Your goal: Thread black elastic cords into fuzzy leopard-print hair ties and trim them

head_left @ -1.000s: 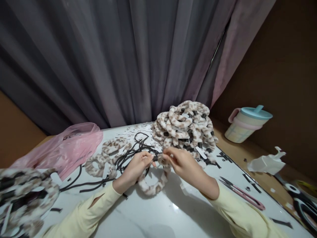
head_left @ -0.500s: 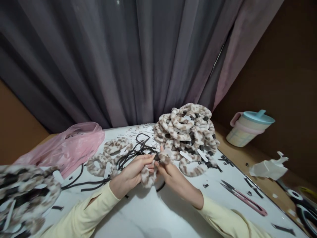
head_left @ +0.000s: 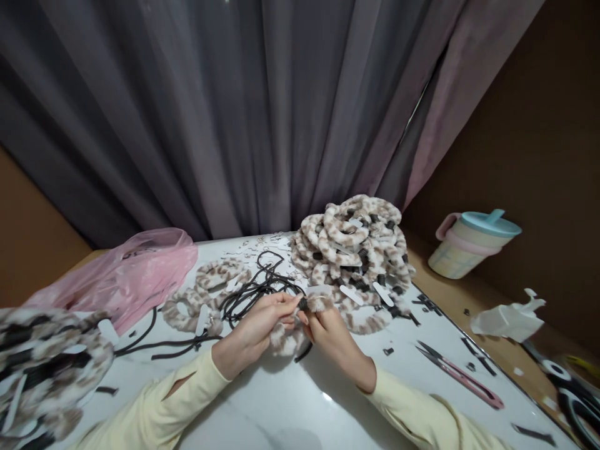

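Between my hands is a brown-and-white furry loop (head_left: pixel 287 339), its ends meeting at a dark cord wrap. My left hand (head_left: pixel 262 325) pinches the dark part from the left, with fur hanging below its fingers. From the right, my right hand (head_left: pixel 330 334) grips the furry end beside the wrap; some of its fingers are hidden. A dark cord end sticks out under the right hand. Just behind my hands lies a tangle of black cords (head_left: pixel 248 290), and two finished-looking furry rings (head_left: pixel 222 275) rest to its left.
A tall pile of furry rings (head_left: pixel 356 244) stands at the back right, another heap (head_left: pixel 51 369) at the left. Pink thread snips (head_left: pixel 464 375) lie on the right. Also around are a pink plastic bag (head_left: pixel 154 262), a lidded cup (head_left: pixel 469 247) and black-handled scissors (head_left: pixel 574 400).
Both hands have shifted slightly right with the furry loop. The fur between them has turned, and my right hand's upright finger has folded down.
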`<act>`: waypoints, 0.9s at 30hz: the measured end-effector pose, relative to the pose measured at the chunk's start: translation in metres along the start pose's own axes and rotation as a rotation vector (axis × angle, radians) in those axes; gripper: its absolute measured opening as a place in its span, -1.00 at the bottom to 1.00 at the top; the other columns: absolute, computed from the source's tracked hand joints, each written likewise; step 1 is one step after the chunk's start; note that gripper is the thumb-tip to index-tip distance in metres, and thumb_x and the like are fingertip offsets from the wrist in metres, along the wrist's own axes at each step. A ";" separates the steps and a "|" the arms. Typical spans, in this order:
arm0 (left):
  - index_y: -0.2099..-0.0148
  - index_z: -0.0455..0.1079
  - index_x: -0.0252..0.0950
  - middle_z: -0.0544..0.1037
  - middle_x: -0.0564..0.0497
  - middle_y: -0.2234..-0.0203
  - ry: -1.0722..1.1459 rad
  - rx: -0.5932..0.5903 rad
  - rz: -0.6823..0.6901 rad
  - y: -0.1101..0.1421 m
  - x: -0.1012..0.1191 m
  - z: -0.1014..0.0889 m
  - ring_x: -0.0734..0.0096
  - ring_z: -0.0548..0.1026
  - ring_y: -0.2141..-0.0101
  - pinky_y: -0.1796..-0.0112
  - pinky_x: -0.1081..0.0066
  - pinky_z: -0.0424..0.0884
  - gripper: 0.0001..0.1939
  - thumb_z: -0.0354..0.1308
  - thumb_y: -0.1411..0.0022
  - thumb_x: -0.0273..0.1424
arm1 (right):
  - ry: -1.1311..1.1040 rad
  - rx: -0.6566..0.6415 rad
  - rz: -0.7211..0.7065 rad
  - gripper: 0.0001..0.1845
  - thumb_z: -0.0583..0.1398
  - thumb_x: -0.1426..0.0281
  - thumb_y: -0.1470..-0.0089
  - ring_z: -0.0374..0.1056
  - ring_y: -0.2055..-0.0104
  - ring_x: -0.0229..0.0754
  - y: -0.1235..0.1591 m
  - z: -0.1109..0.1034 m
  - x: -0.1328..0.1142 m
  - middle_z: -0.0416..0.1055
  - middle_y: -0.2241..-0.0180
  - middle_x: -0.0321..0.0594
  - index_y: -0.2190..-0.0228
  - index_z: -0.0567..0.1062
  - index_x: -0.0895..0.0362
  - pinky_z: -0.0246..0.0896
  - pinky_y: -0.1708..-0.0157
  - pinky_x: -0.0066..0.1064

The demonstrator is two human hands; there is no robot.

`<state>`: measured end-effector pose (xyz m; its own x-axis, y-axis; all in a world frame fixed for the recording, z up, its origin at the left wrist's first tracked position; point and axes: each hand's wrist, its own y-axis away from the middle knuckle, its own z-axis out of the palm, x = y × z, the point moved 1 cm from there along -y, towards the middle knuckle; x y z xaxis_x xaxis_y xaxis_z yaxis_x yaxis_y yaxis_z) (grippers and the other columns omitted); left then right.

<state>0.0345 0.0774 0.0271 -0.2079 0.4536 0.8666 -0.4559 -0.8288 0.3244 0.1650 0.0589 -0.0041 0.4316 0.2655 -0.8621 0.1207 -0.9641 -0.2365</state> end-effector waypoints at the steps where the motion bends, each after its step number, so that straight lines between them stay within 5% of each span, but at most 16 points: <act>1: 0.48 0.25 -0.36 0.37 0.07 0.63 -0.044 0.006 0.032 0.001 0.000 0.001 0.68 0.16 0.65 0.61 0.60 0.07 -0.64 0.31 0.10 -0.21 | 0.004 0.006 -0.004 -0.81 -0.06 0.49 0.01 0.07 0.51 -0.26 0.000 -0.001 0.000 0.12 0.63 -0.35 0.61 0.17 0.10 0.03 0.45 -0.44; 8: 0.38 0.20 -0.29 0.41 0.12 0.62 -0.369 0.064 0.284 0.009 0.001 0.007 0.59 0.29 0.64 0.58 0.58 0.18 -0.72 0.10 -0.13 -0.18 | -0.055 -0.019 0.020 -0.81 -0.06 0.45 0.04 -0.04 0.56 -0.31 -0.002 -0.001 -0.006 0.06 0.66 -0.38 0.64 0.07 0.09 -0.09 0.54 -0.47; 18: 0.27 0.26 -0.24 0.37 0.11 0.57 -0.978 0.197 0.698 0.020 0.002 0.009 0.46 0.33 0.56 0.49 0.50 0.21 -0.93 -0.03 -0.23 -0.39 | -0.176 -0.106 0.095 -0.78 -0.07 0.48 0.08 -0.03 0.65 -0.35 -0.001 -0.011 -0.022 0.04 0.76 -0.40 0.69 0.07 0.09 -0.14 0.65 -0.49; 24: 0.18 0.21 -0.29 0.41 -0.01 0.46 -1.305 0.219 1.299 0.018 0.001 0.004 0.42 0.37 0.47 0.42 0.45 0.31 -0.85 -0.15 -0.28 -0.56 | -0.211 -0.159 0.118 -0.71 -0.09 0.51 0.04 -0.02 0.68 -0.36 0.002 -0.010 -0.029 0.04 0.78 -0.39 0.73 0.07 0.09 -0.11 0.66 -0.50; 27: 0.16 0.19 -0.32 0.37 0.02 0.53 -1.497 0.264 1.467 0.018 0.005 0.003 0.43 0.32 0.52 0.46 0.43 0.31 -0.86 -0.13 -0.28 -0.58 | -0.210 -0.168 0.120 -0.68 -0.09 0.53 0.02 -0.02 0.68 -0.36 0.003 -0.011 -0.033 0.04 0.78 -0.39 0.74 0.07 0.10 -0.11 0.65 -0.50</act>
<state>0.0278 0.0636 0.0385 0.5313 -0.8472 0.0030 -0.5135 -0.3248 -0.7943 0.1615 0.0470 0.0285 0.2592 0.1266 -0.9575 0.2341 -0.9700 -0.0649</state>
